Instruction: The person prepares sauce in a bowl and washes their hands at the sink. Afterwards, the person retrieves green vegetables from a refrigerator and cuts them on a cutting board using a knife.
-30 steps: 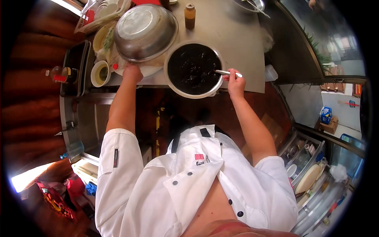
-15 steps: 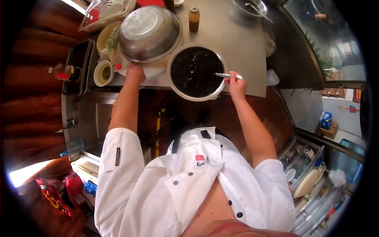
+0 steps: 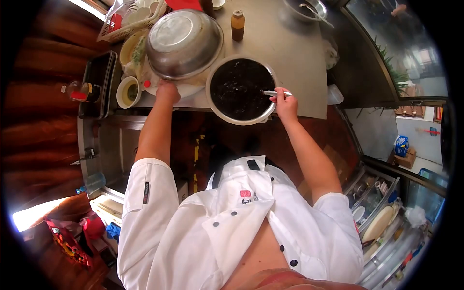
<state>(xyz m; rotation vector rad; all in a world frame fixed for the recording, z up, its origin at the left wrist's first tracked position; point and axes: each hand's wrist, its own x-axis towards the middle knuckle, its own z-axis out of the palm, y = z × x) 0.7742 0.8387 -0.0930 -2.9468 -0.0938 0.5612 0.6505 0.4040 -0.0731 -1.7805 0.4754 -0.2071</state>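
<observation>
My right hand [image 3: 286,105] is closed around the silvery handle of a utensil [image 3: 271,93]. Its far end dips into a dark, glossy liquid [image 3: 239,87] and is hidden there, so its kind does not show. The liquid fills a round, light-rimmed pot [image 3: 211,99] at the counter's near edge. To the left, my left hand [image 3: 167,92] looks curled at the lower rim of an upturned metal bowl [image 3: 181,41], over a white board or plate [image 3: 191,91]. What its fingers hold, if anything, is out of sight.
A bottle of brown liquid [image 3: 237,25] stands behind the pot on the metal counter [image 3: 295,63]. Left are a small pale bowl [image 3: 129,92], dark trays [image 3: 99,84] and a lying bottle [image 3: 79,91]. Another metal bowl [image 3: 305,9] is at the back right.
My right hand and the utensil have shifted slightly left and down over the pot, and the liquid's surface looks different. My left hand stays by the upturned bowl. The whole view has shifted slightly.
</observation>
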